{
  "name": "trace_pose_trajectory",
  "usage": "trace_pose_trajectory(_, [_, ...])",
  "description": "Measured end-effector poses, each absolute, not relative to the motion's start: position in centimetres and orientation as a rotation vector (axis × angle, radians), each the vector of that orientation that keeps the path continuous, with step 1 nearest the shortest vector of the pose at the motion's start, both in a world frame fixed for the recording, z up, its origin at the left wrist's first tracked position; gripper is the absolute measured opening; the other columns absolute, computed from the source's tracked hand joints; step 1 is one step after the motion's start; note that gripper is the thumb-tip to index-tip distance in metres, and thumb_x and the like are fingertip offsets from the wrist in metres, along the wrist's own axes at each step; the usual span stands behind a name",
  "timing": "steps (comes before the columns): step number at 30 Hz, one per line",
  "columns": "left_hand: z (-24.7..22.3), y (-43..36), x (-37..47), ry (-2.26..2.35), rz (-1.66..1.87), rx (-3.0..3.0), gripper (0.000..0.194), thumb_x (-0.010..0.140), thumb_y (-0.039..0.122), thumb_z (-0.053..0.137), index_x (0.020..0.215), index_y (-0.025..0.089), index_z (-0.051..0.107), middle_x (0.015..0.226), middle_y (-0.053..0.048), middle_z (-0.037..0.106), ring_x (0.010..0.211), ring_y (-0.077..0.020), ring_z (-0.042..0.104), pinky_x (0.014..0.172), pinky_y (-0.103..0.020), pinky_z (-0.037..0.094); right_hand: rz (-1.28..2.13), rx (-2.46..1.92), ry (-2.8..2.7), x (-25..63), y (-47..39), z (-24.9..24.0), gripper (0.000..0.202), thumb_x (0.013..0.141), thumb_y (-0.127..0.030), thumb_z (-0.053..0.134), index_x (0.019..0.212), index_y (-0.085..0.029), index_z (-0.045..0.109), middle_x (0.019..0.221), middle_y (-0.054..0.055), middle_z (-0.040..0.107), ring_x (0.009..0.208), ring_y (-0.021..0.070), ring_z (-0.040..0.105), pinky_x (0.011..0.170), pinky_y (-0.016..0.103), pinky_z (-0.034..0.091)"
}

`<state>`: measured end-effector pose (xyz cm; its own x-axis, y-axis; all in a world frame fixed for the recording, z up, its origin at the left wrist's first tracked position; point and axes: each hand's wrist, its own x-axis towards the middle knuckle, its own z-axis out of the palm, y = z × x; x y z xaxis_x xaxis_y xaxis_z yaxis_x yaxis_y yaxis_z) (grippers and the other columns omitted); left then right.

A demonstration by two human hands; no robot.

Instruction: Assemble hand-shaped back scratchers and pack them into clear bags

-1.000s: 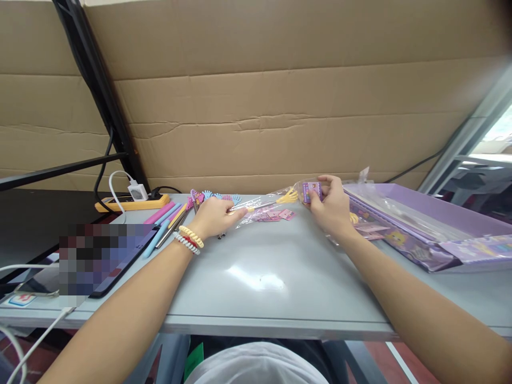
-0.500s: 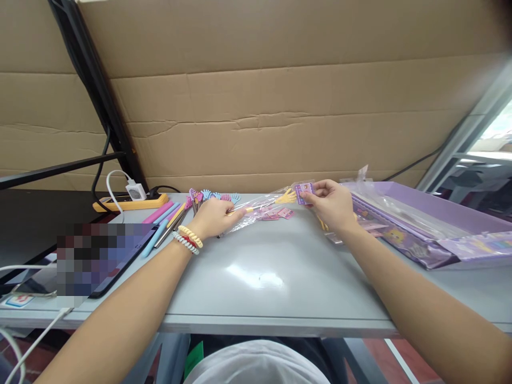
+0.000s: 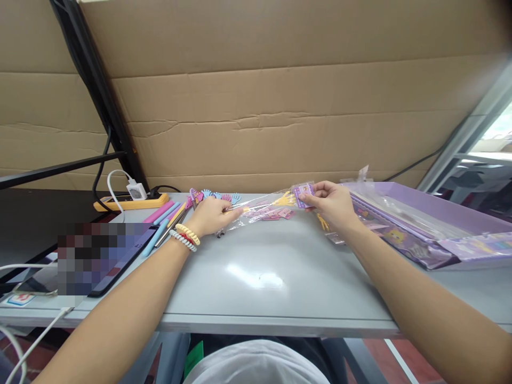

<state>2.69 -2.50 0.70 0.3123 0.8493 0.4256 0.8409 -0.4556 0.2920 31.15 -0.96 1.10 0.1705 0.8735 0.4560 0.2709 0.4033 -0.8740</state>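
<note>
Left of a purple box, a clear bag holds a yellow-tipped stick, blurry under shiny plastic. The left hand clamps the far end, hiding it; the right hand, nearer the box, pinches a purple card, inside or outside I can't tell.

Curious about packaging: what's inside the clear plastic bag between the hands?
A yellow hand-shaped end shows inside the clear bag. The left hand covers part of the left end, hiding what's there. Whether the right hand's purple card is inside is unclear.
</note>
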Motion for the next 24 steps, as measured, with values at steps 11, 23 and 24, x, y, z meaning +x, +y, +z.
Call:
trace_pose_trajectory(11, [0.7, -2.5, 2.5, 1.590, 0.793, 2.528, 0.052, 0.081, 0.058, 0.039, 0.049, 0.018, 0.029, 0.043, 0.004, 0.030, 0.045, -0.0092, 0.028, 0.049, -0.026, 0.018, 0.580, -1.121, -1.482, 31.5, -0.8, 0.8, 0.031, 0.054, -0.037, 0.080, 0.066, -0.019, 0.058, 0.050, -0.004, 0.053, 0.043, 0.0118, 0.052, 0.043, 0.026, 0.045])
trace_pose_trajectory(23, [0.4, -2.2, 2.5, 1.573, 0.795, 2.561, 0.053, 0.080, 0.059, 0.040, 0.047, 0.018, 0.030, 0.042, 0.004, 0.029, 0.044, -0.0091, 0.029, 0.048, -0.026, 0.019, 0.495, -1.218, -1.578, 30.5, -1.4, 0.6, 0.030, 0.061, -0.041, 0.074, 0.072, -0.017, 0.060, 0.054, -0.002, 0.056, 0.046, 0.0114, 0.051, 0.044, 0.024, 0.038])
trace_pose_trajectory(24, [0.4, -2.2, 2.5, 1.583, 0.802, 2.561, 0.054, 0.080, 0.059, 0.040, 0.048, 0.018, 0.029, 0.042, 0.004, 0.028, 0.044, -0.0091, 0.029, 0.048, -0.026, 0.019, 0.501, -1.204, -1.566, 30.6, -1.3, 0.5, 0.030, 0.061, -0.040, 0.074, 0.074, -0.017, 0.060, 0.056, -0.001, 0.058, 0.048, 0.0118, 0.052, 0.044, 0.024, 0.040])
